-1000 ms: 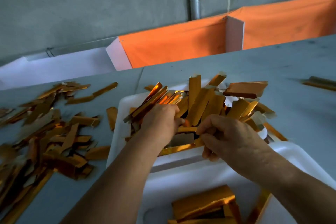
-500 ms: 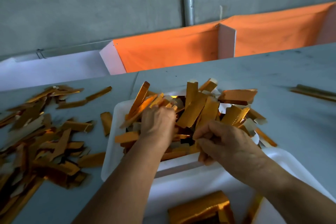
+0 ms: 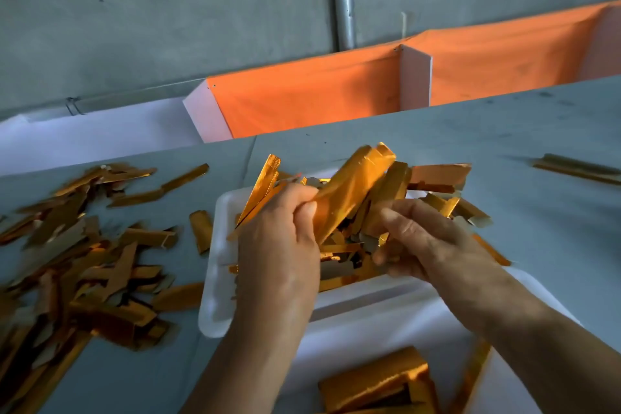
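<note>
**A:** Bare concrete wall, an orange cloth [image 3: 302, 101] hung below it, a grey tabletop [image 3: 504, 131] in front. Where's the work?

**B:** In the white tray [image 3: 218, 265] at the middle of the tabletop. A heap of gold strips [image 3: 440, 175] fills it. The left hand [image 3: 279, 245] grips a bundle [image 3: 353, 185] by its lower end, lifted above the heap, and the free ends fan towards one o'clock.

**A:** And the right hand [image 3: 426, 242]?

**B:** At three o'clock of the left. Its fingers are curled into the heap and pinch a few strips.

**A:** How will they handle?

**B:** I'd judge them very light. They look like thin, glossy foil card, so they would be springy, slippery face to face and easily creased. A bundle would likely splay or slide apart unless it is squeezed flat. The best hold is near one end, thumb across the top face and fingers beneath, firm but not crushing.

**A:** Anything else about?

**B:** Loose strips [image 3: 84, 262] lie scattered at nine o'clock of the tray. A neat stack [image 3: 373, 380] lies at six o'clock, in a second tray [image 3: 353, 329].
</note>
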A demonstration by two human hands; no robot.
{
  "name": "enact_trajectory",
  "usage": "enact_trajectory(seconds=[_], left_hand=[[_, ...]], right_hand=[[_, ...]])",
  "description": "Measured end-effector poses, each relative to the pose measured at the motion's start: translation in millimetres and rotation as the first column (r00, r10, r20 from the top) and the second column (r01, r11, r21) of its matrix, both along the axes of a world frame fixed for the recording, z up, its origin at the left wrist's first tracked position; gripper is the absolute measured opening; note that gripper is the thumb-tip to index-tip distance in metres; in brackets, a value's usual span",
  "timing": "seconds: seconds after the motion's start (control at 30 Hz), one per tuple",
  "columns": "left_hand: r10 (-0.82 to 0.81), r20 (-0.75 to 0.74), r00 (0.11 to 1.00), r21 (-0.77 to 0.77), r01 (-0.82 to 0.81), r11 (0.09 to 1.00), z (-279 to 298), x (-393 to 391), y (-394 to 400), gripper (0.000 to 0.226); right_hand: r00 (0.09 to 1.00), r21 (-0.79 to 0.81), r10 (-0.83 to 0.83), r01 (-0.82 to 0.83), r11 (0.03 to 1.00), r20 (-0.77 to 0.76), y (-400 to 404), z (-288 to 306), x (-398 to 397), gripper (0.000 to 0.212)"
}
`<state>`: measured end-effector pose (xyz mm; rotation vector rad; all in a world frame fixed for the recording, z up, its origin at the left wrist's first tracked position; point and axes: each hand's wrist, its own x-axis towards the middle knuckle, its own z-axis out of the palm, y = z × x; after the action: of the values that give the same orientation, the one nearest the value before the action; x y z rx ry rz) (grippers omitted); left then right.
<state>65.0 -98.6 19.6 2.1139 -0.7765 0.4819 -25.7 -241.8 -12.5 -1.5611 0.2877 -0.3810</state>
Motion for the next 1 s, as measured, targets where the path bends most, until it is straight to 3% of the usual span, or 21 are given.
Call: enact_trajectory(seconds=[0.17, 0.23, 0.27, 0.37, 0.5, 0.53, 0.6, 0.63, 0.7, 0.73, 0.83, 1.0], left_hand=[[-0.154, -0.214, 0.965, -0.001, 0.157, 0.988, -14.0, -13.7, 3.4, 0.011], [-0.272, -0.446, 0.853, -0.133, 0.238, 0.962, -15.1, -18.4, 4.8, 0.008], [-0.318, -0.524, 0.790, -0.180, 0.263, 0.948, -16.1, -19.0, 5.8, 0.020], [-0.370, -0.609, 0.701, -0.201, 0.315, 0.927, -18.1, -17.9, 7.0, 0.044], [-0.500, -0.717, 0.485, -0.328, 0.399, 0.857, -21.4, -26.8, 3.9, 0.022], [-0.515, -0.710, 0.480, -0.335, 0.413, 0.847, -23.7, -26.7, 4.5, 0.021], [-0.517, -0.653, 0.553, -0.305, 0.433, 0.848, -28.7, -24.6, 6.8, 0.025], [-0.490, -0.593, 0.639, -0.254, 0.430, 0.867, -31.4, -23.1, 7.7, 0.028], [-0.364, -0.359, 0.860, -0.074, 0.362, 0.929, -36.0, -19.7, 9.2, 0.034], [-0.313, -0.223, 0.923, 0.015, 0.325, 0.946, -36.5, -19.5, 9.1, 0.038], [-0.306, -0.038, 0.951, 0.152, 0.308, 0.939, -35.4, -21.7, 4.8, 0.043], [-0.296, -0.104, 0.949, 0.087, 0.305, 0.948, -37.8, -19.5, 4.8, 0.057]], right_hand=[[0.994, 0.125, 0.043, -0.056, 0.991, 0.101, -0.9, 2.1, 1.4, 0.028], [0.991, 0.162, 0.048, -0.068, 0.984, 0.129, -1.6, 2.5, 2.4, 0.020], [0.990, 0.178, 0.045, -0.068, 0.982, 0.132, -2.7, 2.6, 2.8, 0.015], [0.991, 0.210, 0.068, -0.091, 0.973, 0.114, -6.6, 2.3, 3.2, 0.014], [0.993, 0.183, 0.106, -0.112, 0.977, 0.045, -8.1, 0.1, 4.4, 0.013], [0.995, 0.179, 0.098, -0.102, 0.979, 0.029, -8.1, -0.3, 5.2, 0.014], [0.997, 0.175, 0.071, -0.076, 0.982, 0.033, -8.3, 0.8, 6.2, 0.017], [0.997, 0.180, 0.058, -0.067, 0.981, 0.052, -8.1, 2.5, 6.2, 0.019], [0.993, 0.267, 0.033, -0.064, 0.962, 0.118, -8.4, 6.2, 7.0, 0.027], [0.989, 0.338, 0.024, -0.072, 0.938, 0.144, -8.9, 7.7, 7.6, 0.032], [0.985, 0.471, -0.001, -0.081, 0.878, 0.171, -12.2, 10.1, 7.6, 0.029], [0.988, 0.465, 0.024, -0.094, 0.880, 0.154, -17.5, 13.6, 5.9, 0.029]])
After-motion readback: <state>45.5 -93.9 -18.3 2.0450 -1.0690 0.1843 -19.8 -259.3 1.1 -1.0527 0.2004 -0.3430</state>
